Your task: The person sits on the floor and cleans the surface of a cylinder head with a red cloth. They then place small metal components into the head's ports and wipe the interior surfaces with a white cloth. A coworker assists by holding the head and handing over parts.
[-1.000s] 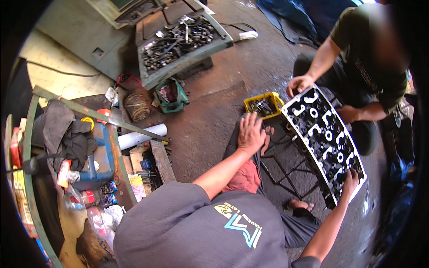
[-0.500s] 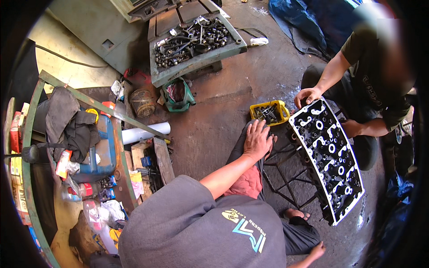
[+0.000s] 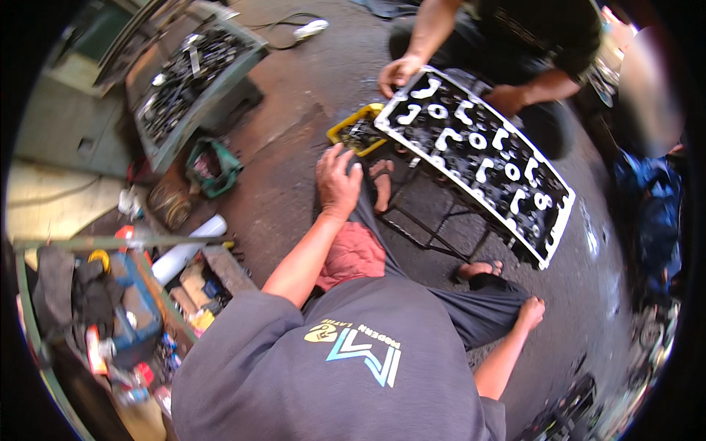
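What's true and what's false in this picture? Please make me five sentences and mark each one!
1. The person's left hand rests on the dark trousers. True.
2. The person's right hand is on the big metal block. False: it is by the trousers, apart from the block.
3. The co-worker's hand is at a corner of the metal block. True.
4. The small basket is pink. False: it is yellow.
5. The white tube is left of the metal block. True.
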{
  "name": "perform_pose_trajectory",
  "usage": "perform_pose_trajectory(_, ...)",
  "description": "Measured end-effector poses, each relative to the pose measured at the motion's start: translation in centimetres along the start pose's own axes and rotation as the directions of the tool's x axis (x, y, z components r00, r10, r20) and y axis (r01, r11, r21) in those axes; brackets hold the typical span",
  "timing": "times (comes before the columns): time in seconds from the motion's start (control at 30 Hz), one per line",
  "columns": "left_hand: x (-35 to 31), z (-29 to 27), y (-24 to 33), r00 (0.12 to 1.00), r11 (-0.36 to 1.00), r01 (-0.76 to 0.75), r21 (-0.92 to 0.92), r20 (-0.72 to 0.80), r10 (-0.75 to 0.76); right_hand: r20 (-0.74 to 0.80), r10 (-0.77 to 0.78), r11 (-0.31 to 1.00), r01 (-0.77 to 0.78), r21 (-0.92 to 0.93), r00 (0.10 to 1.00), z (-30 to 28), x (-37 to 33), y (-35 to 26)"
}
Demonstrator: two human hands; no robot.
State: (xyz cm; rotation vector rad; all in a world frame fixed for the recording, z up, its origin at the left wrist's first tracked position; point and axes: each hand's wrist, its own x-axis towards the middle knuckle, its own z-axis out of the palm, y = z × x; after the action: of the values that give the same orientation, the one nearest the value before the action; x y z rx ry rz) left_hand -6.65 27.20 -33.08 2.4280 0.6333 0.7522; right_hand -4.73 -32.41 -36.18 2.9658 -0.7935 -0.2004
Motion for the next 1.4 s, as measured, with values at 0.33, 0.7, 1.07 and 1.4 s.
perform_pose_trajectory(0.33, -7.8, -10.7, -0.9, 0.981, 0.988, 0.126, -0.084, -0.14, -0.137, 0.439, -0.543, 0.743, 0.653, -0.148, 0.716, 4.4, 13.2, 1.1)
perform_pose_trajectory(0.7, -5.6, -15.9, 4.7, 0.944, 0.998, -0.038, -0.041, -0.331, 0.022, 0.197, -0.641, 0.676, 0.424, 0.603, 0.742, -1.4, 2.6, -10.9)
perform_pose_trajectory(1.07, -4.0, -22.3, 9.5, 0.898, 0.976, -0.186, 0.115, -0.384, 0.217, 0.366, -0.63, 0.528, 0.032, 0.849, 0.685, -5.8, -2.6, -9.3)
perform_pose_trajectory(1.4, -8.7, -14.2, 3.4, 0.98, 0.987, 0.16, 0.003, -0.118, -0.158, 0.424, -0.586, 0.522, -0.078, 0.849, 0.691, -6.7, -1.6, -5.8)
